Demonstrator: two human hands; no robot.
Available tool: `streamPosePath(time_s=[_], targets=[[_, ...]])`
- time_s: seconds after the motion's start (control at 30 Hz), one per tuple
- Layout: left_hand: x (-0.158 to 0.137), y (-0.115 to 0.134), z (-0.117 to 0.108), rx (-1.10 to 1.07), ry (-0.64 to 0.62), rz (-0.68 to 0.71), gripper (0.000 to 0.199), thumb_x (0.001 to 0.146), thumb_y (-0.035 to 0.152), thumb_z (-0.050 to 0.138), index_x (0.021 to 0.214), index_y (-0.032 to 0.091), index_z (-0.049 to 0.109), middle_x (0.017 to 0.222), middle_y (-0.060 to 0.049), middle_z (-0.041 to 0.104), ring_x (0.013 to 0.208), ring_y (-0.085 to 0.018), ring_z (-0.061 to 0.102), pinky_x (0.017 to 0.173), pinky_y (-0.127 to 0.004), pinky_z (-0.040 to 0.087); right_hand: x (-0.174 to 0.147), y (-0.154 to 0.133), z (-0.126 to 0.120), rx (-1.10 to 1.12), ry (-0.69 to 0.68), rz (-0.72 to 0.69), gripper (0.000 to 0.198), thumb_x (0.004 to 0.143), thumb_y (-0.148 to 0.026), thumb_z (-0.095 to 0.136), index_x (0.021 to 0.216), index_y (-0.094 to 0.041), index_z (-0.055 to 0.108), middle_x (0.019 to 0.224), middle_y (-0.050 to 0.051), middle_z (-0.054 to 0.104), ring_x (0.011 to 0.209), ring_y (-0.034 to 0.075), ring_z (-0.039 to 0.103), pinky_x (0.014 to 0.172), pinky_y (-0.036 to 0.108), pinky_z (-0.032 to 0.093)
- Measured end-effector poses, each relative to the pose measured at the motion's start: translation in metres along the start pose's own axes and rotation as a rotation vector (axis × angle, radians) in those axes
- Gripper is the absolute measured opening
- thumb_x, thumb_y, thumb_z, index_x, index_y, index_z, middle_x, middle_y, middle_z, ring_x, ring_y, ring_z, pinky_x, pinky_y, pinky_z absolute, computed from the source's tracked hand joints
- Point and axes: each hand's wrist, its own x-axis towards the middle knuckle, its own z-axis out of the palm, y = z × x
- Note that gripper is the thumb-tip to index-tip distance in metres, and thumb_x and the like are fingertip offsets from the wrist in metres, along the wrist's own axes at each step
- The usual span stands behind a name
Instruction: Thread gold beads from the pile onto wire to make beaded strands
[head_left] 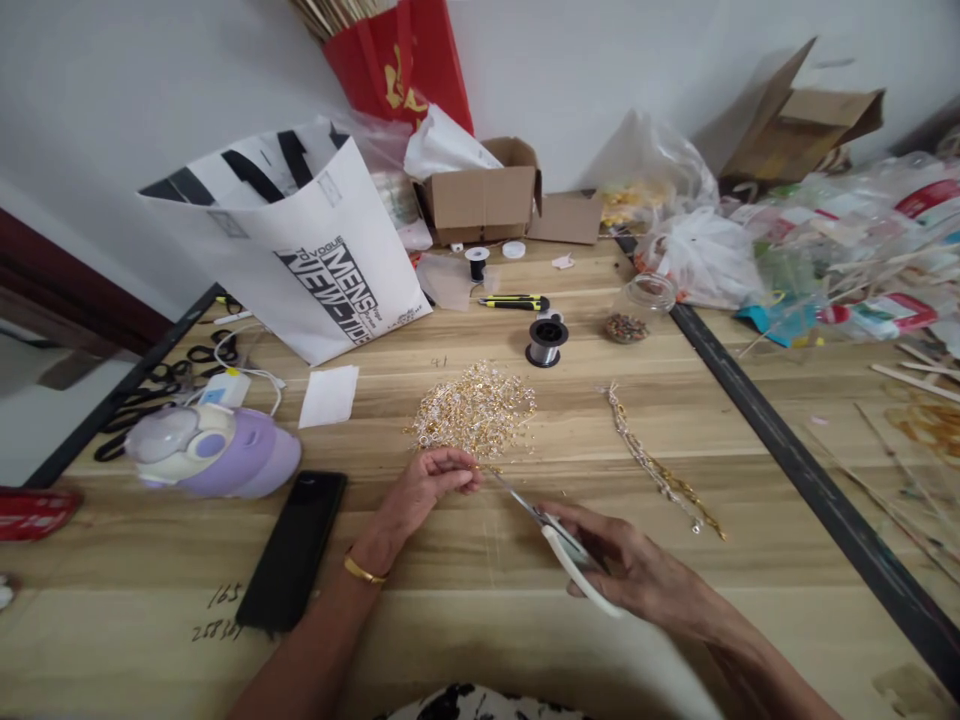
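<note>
My left hand (pixel 442 476), with a gold bangle at the wrist, is closed in a pinch at the near edge of a heap of tiny gold and silver pieces (pixel 472 412). A small gold-coloured piece (pixel 491 469) shows at its fingertips; its exact kind is too small to tell. My right hand (pixel 626 560) is wrapped round the white-handled pliers (pixel 574 562), whose slim jaws reach toward that piece. Whether the tips touch it I cannot tell. To the right lie gold and silver chain strands (pixel 652 462).
Beyond the heap stand a wire spool (pixel 544 345), a yellow-black cutter (pixel 514 302) and a jar of small beads (pixel 628 326). On the left are a phone (pixel 294 550), a purple bottle (pixel 232 455) and a white bag (pixel 322 260). Plastic bags (pixel 709 255) crowd the back right.
</note>
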Motion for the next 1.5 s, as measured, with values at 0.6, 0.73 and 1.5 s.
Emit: streamPosePath(time_s=[0.6, 0.73, 1.5], targets=[[0.002, -0.002, 0.003, -0.07, 0.024, 0.04, 0.023, 0.061, 0.026, 0.079, 0.071, 0.011, 0.065, 0.06, -0.003, 0.067, 0.054, -0.011, 0.058, 0.057, -0.023, 0.044, 0.011, 0.002, 0.005, -0.165, 0.013, -0.143, 0.067, 0.071, -0.022, 0.07, 0.133, -0.022, 0.045, 0.132, 0.011, 0.051, 0.119, 0.026, 0.049, 0.101, 0.04, 0.04], [0.001, -0.003, 0.004, -0.084, 0.016, 0.05, 0.022, 0.061, 0.026, 0.078, 0.072, 0.011, 0.065, 0.061, -0.002, 0.067, 0.055, -0.011, 0.058, 0.057, -0.023, 0.044, 0.012, 0.004, 0.007, -0.145, -0.02, -0.119, 0.07, 0.066, -0.025, 0.073, 0.131, -0.022, 0.048, 0.123, 0.01, 0.056, 0.11, 0.025, 0.054, 0.094, 0.038, 0.046], [-0.003, -0.005, 0.008, 0.068, -0.152, -0.008, 0.019, 0.068, 0.029, 0.073, 0.073, 0.011, 0.067, 0.066, -0.004, 0.068, 0.06, -0.012, 0.06, 0.062, -0.024, 0.048, 0.033, 0.007, 0.019, -0.261, 0.069, -0.192, 0.044, 0.079, -0.028, 0.061, 0.122, -0.019, 0.056, 0.096, 0.004, 0.064, 0.075, 0.015, 0.056, 0.067, 0.024, 0.046]])
